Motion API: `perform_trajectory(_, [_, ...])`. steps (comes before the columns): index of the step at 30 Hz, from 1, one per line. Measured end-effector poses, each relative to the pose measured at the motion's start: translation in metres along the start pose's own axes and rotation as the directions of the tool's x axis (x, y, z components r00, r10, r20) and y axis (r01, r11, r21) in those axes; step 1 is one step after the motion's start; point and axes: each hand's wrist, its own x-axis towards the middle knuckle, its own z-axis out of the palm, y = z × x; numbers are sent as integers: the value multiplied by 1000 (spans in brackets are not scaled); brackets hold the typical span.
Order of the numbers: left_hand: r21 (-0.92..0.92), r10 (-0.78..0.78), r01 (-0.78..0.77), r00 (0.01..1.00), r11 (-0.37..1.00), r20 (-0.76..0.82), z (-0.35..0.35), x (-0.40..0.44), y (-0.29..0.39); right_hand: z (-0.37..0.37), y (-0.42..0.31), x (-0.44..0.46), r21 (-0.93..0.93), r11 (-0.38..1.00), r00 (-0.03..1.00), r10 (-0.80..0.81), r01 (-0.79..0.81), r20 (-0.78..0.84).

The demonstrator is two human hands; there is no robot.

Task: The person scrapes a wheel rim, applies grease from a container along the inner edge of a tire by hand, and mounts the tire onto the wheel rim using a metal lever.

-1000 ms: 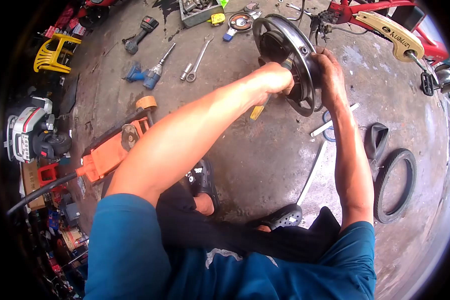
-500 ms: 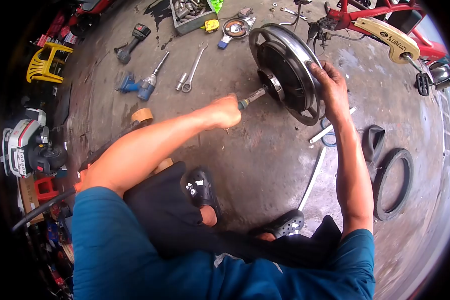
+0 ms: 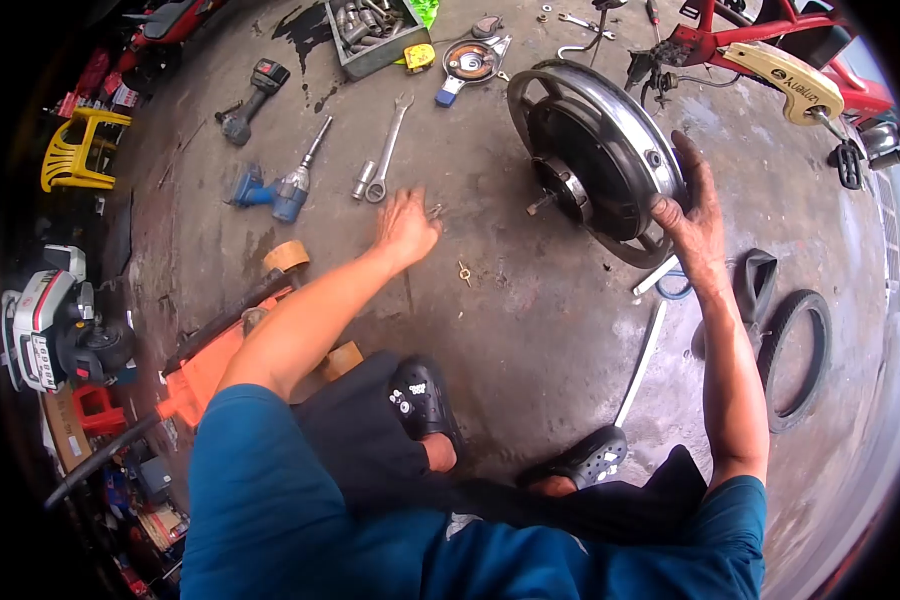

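A motor wheel [image 3: 610,165] with a black hub and shiny metal rim stands tilted on the concrete floor, its axle stub [image 3: 542,204] pointing left. My right hand [image 3: 692,220] holds its right edge, thumb against the rim and fingers along the outer side. Away from the hub, my left hand [image 3: 407,232] hovers over the floor with curled fingers; a small thing at the fingertips is too unclear to name. Close to this hand lie a combination wrench [image 3: 390,150] and a socket [image 3: 364,180]. A small tabbed washer [image 3: 464,273] rests on the floor below it.
A blue impact driver [image 3: 275,192], another power tool [image 3: 253,100] and a tray of sockets [image 3: 385,48] lie ahead. An orange floor jack [image 3: 210,365] is at my left. A tyre [image 3: 795,360] lies right, below a red bike frame [image 3: 730,45].
My left hand has drawn back left from the axle, and the green-handled tool it held there is no longer visible. The wheel has shifted slightly right and down in view; my right hand stays at its rim.
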Motion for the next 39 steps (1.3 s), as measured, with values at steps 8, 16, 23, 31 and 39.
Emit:
perform_trajectory(8, [230,757,-786,402,574,-516,-121,33,143,3,-8,-16,-607,769,927,-349,198,-139])
perform_trajectory(16, [246,886,-860,391,448,-250,-106,58,200,-26,-9,-41,-624,702,920,-385,343,73])
perform_trajectory(23, [275,889,-854,374,442,-266,-104,59,204,-96,42,-120,-678,734,999,43,-37,-8])
perform_trajectory(31, [291,877,-840,373,458,-302,-99,54,217,-177,143,-250,-533,286,604,433,-796,-669])
perform_trajectory(39, [271,862,-833,397,482,-315,-110,41,219,-137,120,-204,-437,731,830,323,-524,-455])
